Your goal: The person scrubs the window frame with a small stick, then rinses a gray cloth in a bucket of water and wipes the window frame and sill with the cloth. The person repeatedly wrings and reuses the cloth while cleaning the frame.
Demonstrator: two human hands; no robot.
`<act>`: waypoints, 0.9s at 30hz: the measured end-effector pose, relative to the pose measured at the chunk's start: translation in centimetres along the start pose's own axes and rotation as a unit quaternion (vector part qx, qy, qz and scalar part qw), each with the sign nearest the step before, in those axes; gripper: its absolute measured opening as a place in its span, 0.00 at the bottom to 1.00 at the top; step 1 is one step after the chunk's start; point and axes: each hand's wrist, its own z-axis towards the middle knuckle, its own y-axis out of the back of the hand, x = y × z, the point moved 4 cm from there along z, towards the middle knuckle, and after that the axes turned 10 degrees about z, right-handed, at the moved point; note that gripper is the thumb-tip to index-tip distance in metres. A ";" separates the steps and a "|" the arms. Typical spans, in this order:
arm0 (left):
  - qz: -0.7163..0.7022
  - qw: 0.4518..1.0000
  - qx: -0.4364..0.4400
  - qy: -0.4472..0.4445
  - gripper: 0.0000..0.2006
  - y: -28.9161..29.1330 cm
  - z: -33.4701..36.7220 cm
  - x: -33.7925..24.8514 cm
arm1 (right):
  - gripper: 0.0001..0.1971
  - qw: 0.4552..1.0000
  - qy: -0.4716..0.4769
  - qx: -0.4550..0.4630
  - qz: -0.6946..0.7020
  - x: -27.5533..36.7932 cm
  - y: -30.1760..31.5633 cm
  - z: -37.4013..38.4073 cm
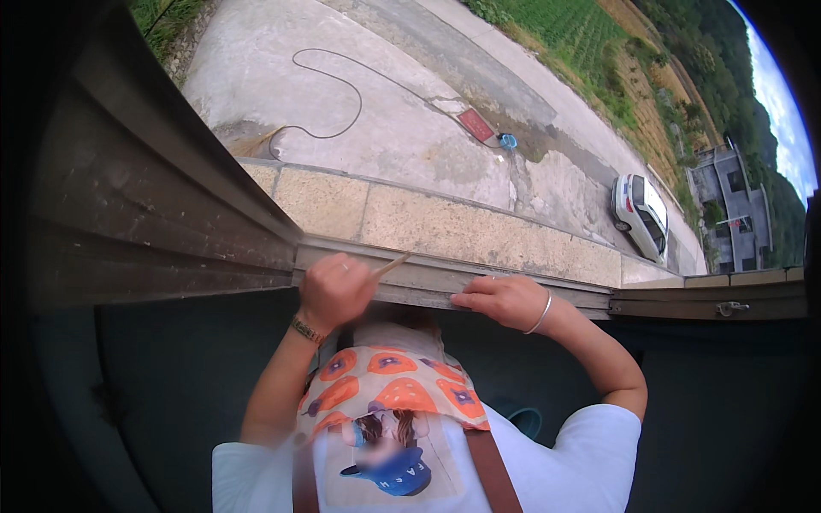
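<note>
My left hand (333, 289) is closed around a thin light-brown stick (393, 263), which pokes out to the right over the window track; its other end is hidden in my fist. The grooved metal window frame (419, 279) runs left to right in front of me. On its inner edge my right hand (505, 301) rests, fingers together and bent, gripping the edge; the thumb is partly hidden. A bracelet watch sits on my left wrist and a silver bangle on my right.
A brown window panel (171, 188) stands at the left. Beyond the frame is a tan stone ledge (479, 232). Outside lie a hose (359, 96), a red mat (475, 125), a blue bucket (508, 142) and a parked white car (640, 215). A latch (732, 309) is at right.
</note>
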 end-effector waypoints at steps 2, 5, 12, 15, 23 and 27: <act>0.000 1.000 0.000 -0.001 0.14 0.1 0.1 0.0 | 0.20 0.999 0.040 -0.013 0.014 0.3 -0.2 1.6; 0.000 1.000 0.002 0.001 0.14 0.1 0.1 0.0 | 0.19 0.996 0.083 -0.023 0.026 1.2 -0.1 4.2; 0.017 1.000 0.013 0.002 0.13 0.3 0.1 0.0 | 0.15 0.994 0.101 -0.028 0.000 0.9 -1.6 5.7; 0.016 1.000 0.008 0.004 0.13 0.3 0.0 0.0 | 0.12 0.997 0.079 -0.022 0.007 0.3 -1.2 3.6; 0.012 1.000 0.000 0.005 0.13 0.2 0.1 -0.1 | 0.15 0.993 0.098 -0.034 -0.058 0.4 0.4 2.7; -0.002 1.000 -0.004 0.002 0.14 0.2 0.1 0.0 | 0.14 0.983 0.135 -0.035 -0.122 0.6 -0.6 3.7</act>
